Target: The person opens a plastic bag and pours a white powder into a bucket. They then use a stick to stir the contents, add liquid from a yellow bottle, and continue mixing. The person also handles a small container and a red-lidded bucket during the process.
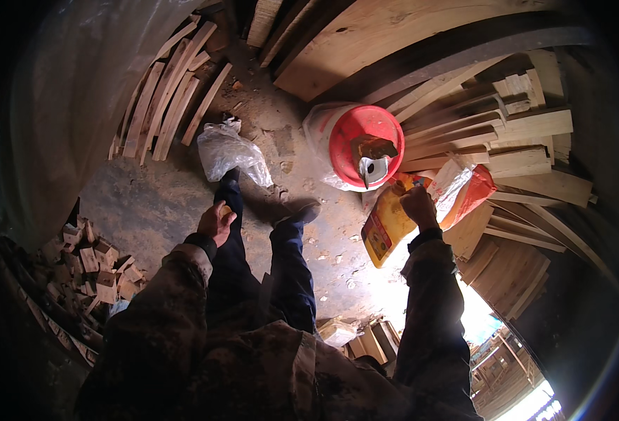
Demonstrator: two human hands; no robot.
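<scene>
My right hand (419, 206) is closed around the handle of a yellow plastic jug (385, 223) with a label on its side. The jug hangs tilted, its neck end up by my fist. Lower and to the left, my left hand (216, 223) is curled in front of my leg, with a small round yellowish piece (226, 210) at its fingertips; its kind is unclear. Just beyond the jug stands a bucket with a red lid (344, 133). On the lid lie a dark brown object (376, 146) and a pale cut piece with a round hole (373, 170).
Clear crumpled plastic (232, 151) lies by my left foot. Wooden strips (172, 105) lean at the far left, with stacked boards (520, 133) on the right. Offcuts (95, 263) are heaped at the left. A red and white bag (467, 193) rests beside the jug. Bright light falls at lower right.
</scene>
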